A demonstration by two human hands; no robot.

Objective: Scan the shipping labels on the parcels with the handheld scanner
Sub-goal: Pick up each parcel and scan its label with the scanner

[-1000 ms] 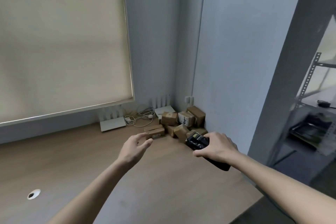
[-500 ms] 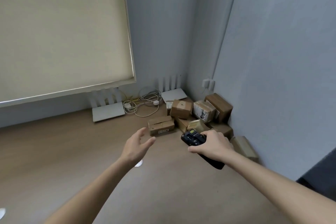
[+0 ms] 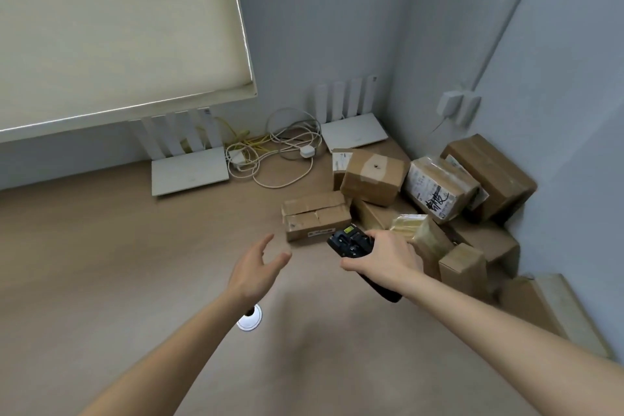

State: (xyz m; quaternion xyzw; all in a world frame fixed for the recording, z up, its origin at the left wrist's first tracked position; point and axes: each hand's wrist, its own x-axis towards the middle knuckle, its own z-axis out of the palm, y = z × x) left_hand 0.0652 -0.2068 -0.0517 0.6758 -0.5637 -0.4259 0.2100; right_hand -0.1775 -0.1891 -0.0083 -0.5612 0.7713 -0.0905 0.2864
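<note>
A black handheld scanner [image 3: 351, 243] is gripped in my right hand [image 3: 388, 258], its head pointing toward a low cardboard parcel [image 3: 315, 214] with a small label on its near side. Several more brown parcels are piled in the desk's corner: a taped box [image 3: 374, 176], one with a large white shipping label [image 3: 435, 189], and a bigger box [image 3: 489, 172] against the wall. My left hand [image 3: 258, 267] hovers open, fingers spread, just left of the scanner and in front of the low parcel, touching nothing.
Two white routers [image 3: 189, 172] [image 3: 354, 133] with upright antennas stand against the back wall, with tangled white and yellow cables [image 3: 277, 152] between them. A round cable hole [image 3: 250, 321] is in the wooden desk [image 3: 101, 263]. A roller blind [image 3: 111, 27] hangs at left; a wall socket [image 3: 457, 108] at right.
The view has moved in toward the corner, so the parcels appear larger and closer. Both hands have advanced toward the pile; the scanner stays in my right hand and the left stays open.
</note>
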